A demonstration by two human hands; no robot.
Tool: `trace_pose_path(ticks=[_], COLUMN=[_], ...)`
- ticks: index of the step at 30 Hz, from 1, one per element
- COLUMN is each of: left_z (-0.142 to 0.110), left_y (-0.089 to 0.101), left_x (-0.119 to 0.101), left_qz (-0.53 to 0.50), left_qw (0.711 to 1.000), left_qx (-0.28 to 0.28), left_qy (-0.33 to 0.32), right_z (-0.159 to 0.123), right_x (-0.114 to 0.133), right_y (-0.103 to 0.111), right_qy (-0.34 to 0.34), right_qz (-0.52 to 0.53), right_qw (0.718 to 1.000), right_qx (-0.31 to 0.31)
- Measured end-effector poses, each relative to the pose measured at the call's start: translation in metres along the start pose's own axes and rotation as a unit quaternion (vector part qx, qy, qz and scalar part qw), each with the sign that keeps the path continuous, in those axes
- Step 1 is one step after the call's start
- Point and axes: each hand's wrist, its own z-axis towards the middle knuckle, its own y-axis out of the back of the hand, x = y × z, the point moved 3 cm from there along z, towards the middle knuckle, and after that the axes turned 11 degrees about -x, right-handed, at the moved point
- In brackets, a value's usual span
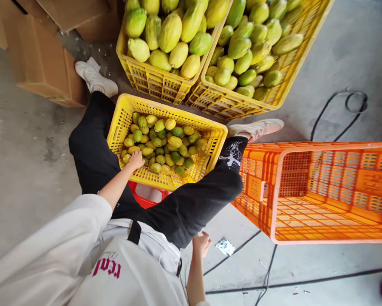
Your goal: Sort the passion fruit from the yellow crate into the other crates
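Observation:
My left hand [136, 160] reaches into the left side of a shallow yellow plastic basket [216, 146], its bent fingers close together against the fruit. Whatever they grip is hidden beneath them. Many small yellow and green lemons [160, 159] cover the basket's slotted bottom. The basket stands between my knees, over a red plastic stool [146, 199] that shows only in part. Away from the fruit, my right hand [202, 243] hangs low beside my right thigh above the floor. Its fingers are loosely bent and apart, with nothing seen in them.
Two yellow crates [155, 83] [238, 108] heaped with larger yellow-green fruit [170, 32] stand just beyond the basket. An orange crate [275, 195] lies at my right. Cardboard boxes [44, 59] are at far left. Black cables [292, 281] and a shiny wrapper [225, 247] lie on the floor.

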Motion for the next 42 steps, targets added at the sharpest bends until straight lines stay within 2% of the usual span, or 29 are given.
trace_pose_path(ticks=[1,2,4,6,8,10,11,13,14,16,18,20,22,25,30,36,42], left_z=[0.000,0.000,0.001,0.002,0.004,0.006,0.007,0.008,0.008,0.008,0.009,0.011,0.015,0.020,0.032,0.046,0.044], left_y=[0.000,0.000,0.000,-0.001,-0.002,-0.002,-0.002,-0.002,-0.002,-0.003,-0.004,-0.006,-0.009,-0.012,-0.013,-0.013,-0.016], left_x=[-0.002,-0.004,-0.007,-0.009,-0.011,-0.013,-0.014,-0.016,-0.017,-0.019,-0.021,-0.022,-0.022,-0.022,-0.031,-0.034,-0.037], left_qz=[0.003,0.003,0.004,0.001,-0.005,-0.013,-0.017,-0.025,-0.028,-0.034,-0.043,-0.052,-0.058,-0.063,-0.047,-0.015,-0.002], left_qw=[1.000,1.000,0.999,0.999,0.999,0.999,0.999,0.998,0.998,0.997,0.997,0.996,0.997,0.997,0.995,0.991,0.986], left_qx=[-0.010,-0.020,-0.035,-0.043,-0.047,-0.048,-0.048,-0.048,-0.049,-0.058,-0.066,-0.063,-0.049,-0.040,-0.021,0.029,0.076], left_qy=[-0.004,-0.007,-0.009,-0.005,-0.003,0.001,0.004,0.012,0.017,0.027,0.028,0.019,0.006,-0.014,-0.081,-0.133,-0.148], right_z=[0.009,0.020,0.048,0.079,0.107,0.130,0.140,0.154,0.158,0.157,0.147,0.132,0.115,0.092,0.080,0.103,0.110], right_x=[0.000,0.001,0.019,0.044,0.081,0.130,0.160,0.228,0.264,0.332,0.388,0.429,0.453,0.466,0.453,0.433,0.438], right_y=[0.014,0.031,0.066,0.109,0.153,0.188,0.199,0.208,0.205,0.184,0.154,0.124,0.098,0.071,0.054,0.057,0.068], right_qy=[-0.085,-0.174,-0.179,-0.141,-0.031,0.103,0.175,0.331,0.402,0.511,0.563,0.584,0.582,0.534,0.521,0.488,0.482], right_qz=[0.044,0.097,0.122,0.218,0.259,0.288,0.295,0.282,0.262,0.187,0.074,-0.002,-0.056,-0.104,-0.119,-0.101,-0.133], right_qw=[0.995,0.976,0.966,0.923,0.872,0.829,0.823,0.835,0.838,0.834,0.823,0.810,0.808,0.837,0.844,0.867,0.864], right_qx=[-0.033,-0.082,-0.139,-0.286,-0.414,-0.469,-0.453,-0.338,-0.261,-0.093,0.020,0.061,0.073,0.054,0.045,0.028,0.054])
